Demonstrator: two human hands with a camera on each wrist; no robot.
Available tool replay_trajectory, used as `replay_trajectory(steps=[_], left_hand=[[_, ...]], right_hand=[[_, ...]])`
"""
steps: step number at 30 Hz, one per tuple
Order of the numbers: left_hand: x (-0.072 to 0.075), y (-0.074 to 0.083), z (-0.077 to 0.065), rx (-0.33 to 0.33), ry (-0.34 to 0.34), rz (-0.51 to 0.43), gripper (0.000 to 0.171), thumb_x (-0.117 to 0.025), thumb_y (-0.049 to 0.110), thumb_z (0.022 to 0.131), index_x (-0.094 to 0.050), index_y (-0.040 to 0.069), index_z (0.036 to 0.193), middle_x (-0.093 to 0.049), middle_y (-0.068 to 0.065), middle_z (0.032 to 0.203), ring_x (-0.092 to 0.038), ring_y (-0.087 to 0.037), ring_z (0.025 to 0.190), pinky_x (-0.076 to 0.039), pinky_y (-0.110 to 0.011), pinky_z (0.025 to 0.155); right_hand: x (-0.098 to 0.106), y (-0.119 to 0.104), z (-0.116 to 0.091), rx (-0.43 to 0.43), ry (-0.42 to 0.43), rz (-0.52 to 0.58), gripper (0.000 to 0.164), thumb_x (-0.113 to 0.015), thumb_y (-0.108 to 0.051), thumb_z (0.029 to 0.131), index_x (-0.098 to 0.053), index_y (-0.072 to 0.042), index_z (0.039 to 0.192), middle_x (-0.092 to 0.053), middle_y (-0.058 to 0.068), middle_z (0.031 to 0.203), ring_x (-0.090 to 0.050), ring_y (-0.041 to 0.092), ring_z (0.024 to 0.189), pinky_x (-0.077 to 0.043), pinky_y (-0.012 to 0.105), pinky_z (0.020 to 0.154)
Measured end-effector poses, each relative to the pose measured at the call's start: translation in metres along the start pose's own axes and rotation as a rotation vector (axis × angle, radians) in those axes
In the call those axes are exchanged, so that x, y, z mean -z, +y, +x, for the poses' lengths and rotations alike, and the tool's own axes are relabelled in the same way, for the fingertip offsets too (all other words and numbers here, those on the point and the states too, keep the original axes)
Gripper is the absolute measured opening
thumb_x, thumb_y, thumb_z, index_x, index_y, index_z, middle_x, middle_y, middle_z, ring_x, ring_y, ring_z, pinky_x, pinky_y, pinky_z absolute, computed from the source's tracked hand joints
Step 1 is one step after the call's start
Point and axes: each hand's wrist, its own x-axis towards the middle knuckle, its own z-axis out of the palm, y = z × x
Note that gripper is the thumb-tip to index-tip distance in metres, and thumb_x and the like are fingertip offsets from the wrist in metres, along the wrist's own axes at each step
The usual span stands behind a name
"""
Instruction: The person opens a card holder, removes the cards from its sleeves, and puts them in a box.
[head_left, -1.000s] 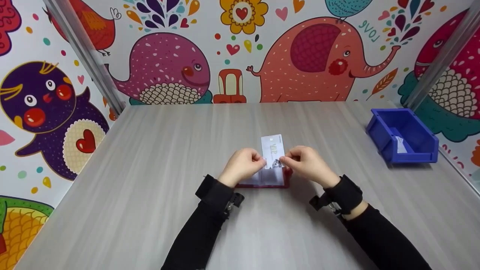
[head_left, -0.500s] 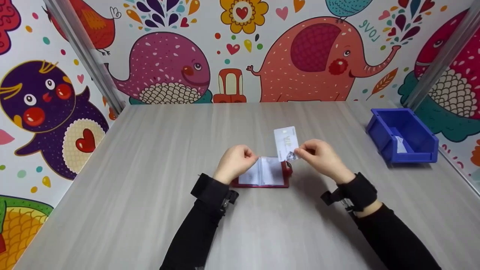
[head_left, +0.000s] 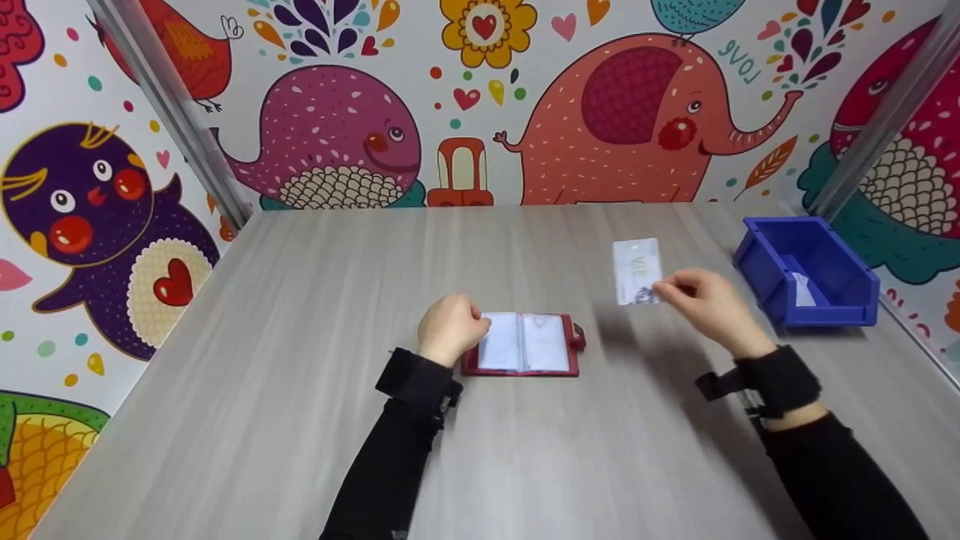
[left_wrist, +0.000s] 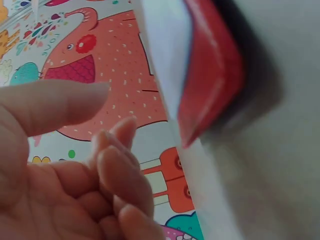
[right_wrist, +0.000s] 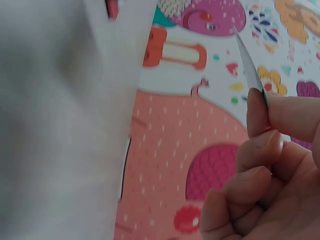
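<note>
A white card (head_left: pixel 636 271) marked "VIP" is pinched at its lower right corner by my right hand (head_left: pixel 705 306), held above the table right of the booklet. The right wrist view shows the card (right_wrist: pixel 249 65) edge-on between thumb and finger. On the table a small red card holder (head_left: pixel 544 345) lies spread open, with pale sleeves and a clasp on its right side. My left hand (head_left: pixel 450 330) is by the holder's upper left edge. In the left wrist view its fingers (left_wrist: pixel 125 175) are loosely curled, thumb apart, holding nothing; the red cover (left_wrist: pixel 215 75) is beyond them.
A blue bin (head_left: pixel 810 274) stands at the table's right side with a white piece (head_left: pixel 801 289) inside. Walls with cartoon animals (head_left: pixel 615 120) border the table at the back and sides. Grey metal posts (head_left: pixel 172 112) rise at the corners.
My right hand has carried the card away from the holder, to the right and slightly farther back. My left hand has let go of the card and shifted left, uncovering the holder's pages.
</note>
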Motion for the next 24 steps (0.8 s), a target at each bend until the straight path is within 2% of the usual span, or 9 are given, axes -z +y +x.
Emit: replay_trajectory(steps=[3, 8, 13, 17, 24], left_hand=[[-0.001, -0.001, 0.001, 0.020, -0.010, 0.043, 0.016, -0.071, 0.019, 0.082, -0.066, 0.010, 0.069, -0.062, -0.002, 0.073, -0.058, -0.021, 0.069, -0.047, -0.039, 0.061], [-0.002, -0.001, 0.001, 0.057, -0.041, 0.111, 0.028, -0.071, 0.016, 0.078, -0.051, 0.012, 0.059, -0.051, 0.000, 0.064, -0.052, -0.020, 0.064, -0.046, -0.039, 0.056], [-0.004, 0.001, 0.000, 0.109, -0.095, 0.169, 0.015, -0.073, 0.017, 0.077, -0.062, 0.007, 0.073, -0.062, -0.006, 0.078, -0.060, -0.024, 0.073, -0.051, -0.042, 0.062], [-0.005, 0.003, 0.000, 0.141, -0.128, 0.189, 0.017, -0.074, 0.019, 0.079, -0.068, 0.004, 0.086, -0.065, -0.009, 0.088, -0.062, -0.026, 0.079, -0.052, -0.043, 0.066], [-0.006, 0.004, 0.000, 0.151, -0.140, 0.201, 0.019, -0.074, 0.020, 0.080, -0.067, 0.004, 0.090, -0.064, -0.009, 0.088, -0.061, -0.026, 0.080, -0.052, -0.043, 0.067]], right_hand=[[0.015, 0.010, -0.002, -0.044, 0.003, -0.030, 0.028, -0.063, -0.025, 0.098, -0.069, 0.002, 0.092, -0.057, 0.005, 0.077, -0.046, 0.014, 0.066, -0.037, 0.027, 0.057], [0.037, 0.025, -0.006, -0.106, 0.027, -0.063, 0.035, -0.060, -0.032, 0.099, -0.068, 0.002, 0.097, -0.058, 0.007, 0.081, -0.046, 0.014, 0.067, -0.037, 0.027, 0.057], [0.055, 0.038, -0.009, -0.169, 0.027, -0.068, 0.039, -0.057, -0.038, 0.100, -0.066, 0.000, 0.100, -0.054, 0.007, 0.080, -0.043, 0.014, 0.059, -0.035, 0.029, 0.049], [0.068, 0.048, -0.011, -0.221, 0.020, -0.074, 0.042, -0.054, -0.043, 0.100, -0.064, -0.001, 0.100, -0.054, 0.006, 0.079, -0.045, 0.014, 0.060, -0.037, 0.029, 0.050], [0.084, 0.062, -0.015, -0.299, 0.014, -0.053, 0.046, -0.052, -0.047, 0.100, -0.059, -0.001, 0.100, -0.055, 0.004, 0.082, -0.045, 0.015, 0.060, -0.035, 0.029, 0.049]])
